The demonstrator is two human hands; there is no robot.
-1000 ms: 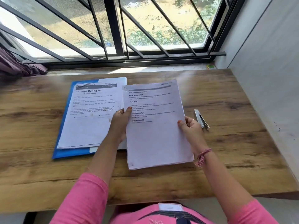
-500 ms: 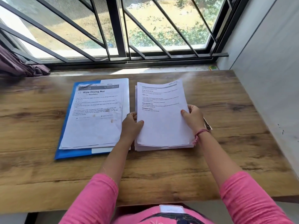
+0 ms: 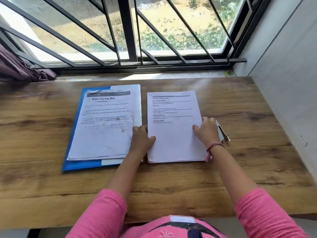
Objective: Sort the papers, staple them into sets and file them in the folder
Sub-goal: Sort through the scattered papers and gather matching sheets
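The left hand (image 3: 141, 137) holds the left edge of the paper stack (image 3: 175, 127), thumb curled over the top sheet, fingers at the side. The right hand (image 3: 206, 130) holds the right edge the same way, thumb pressed on the page; a ring and a pink thread bracelet show. Both forearms reach in from 6 o'clock in pink sleeves. The stack is thick, white, printed with small text, lying flat on the wood-grain counter (image 3: 51, 177). At its 9 o'clock a blue folder (image 3: 72, 152) carries more printed sheets (image 3: 103, 127). At 3 o'clock, just beside the right hand, lies a metal stapler (image 3: 223, 134).
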